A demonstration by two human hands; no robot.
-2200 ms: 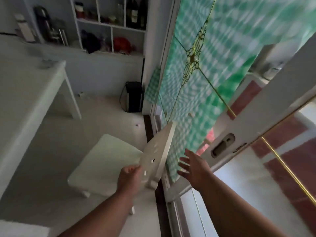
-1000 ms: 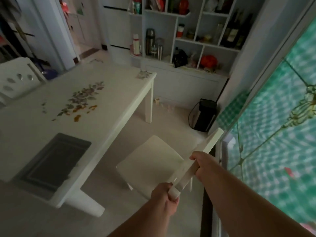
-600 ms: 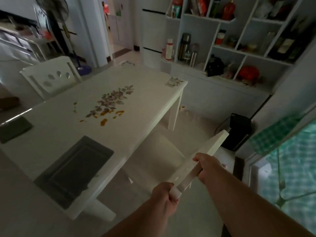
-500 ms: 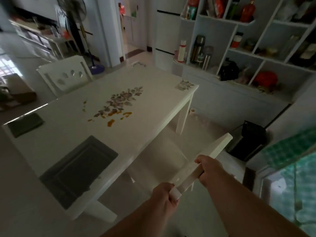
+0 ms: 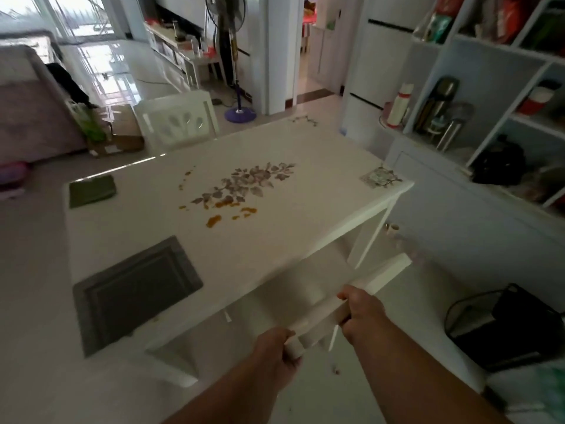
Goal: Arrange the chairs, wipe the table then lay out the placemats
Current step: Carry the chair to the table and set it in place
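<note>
Ok so I've got both hands on the chair's top rail [image 5: 360, 295]: left hand [image 5: 276, 354] has its fingers clenched round the near end, right hand [image 5: 362, 312] wrapped round the middle. The seat looks tucked partly under the bench [image 5: 244, 240] edge, kinda blurry though. Orange spill [image 5: 227, 211] sits mid-bench, dark placemat [image 5: 134, 290] near the front corner, second chair [image 5: 175, 120] on the far side.

The white counter [image 5: 275, 240] bears a printed flower motif [image 5: 244, 185], orange spills [image 5: 226, 212], a grey placemat [image 5: 134, 289] near its front edge and a dark green cloth [image 5: 91, 191] at its left end.
</note>
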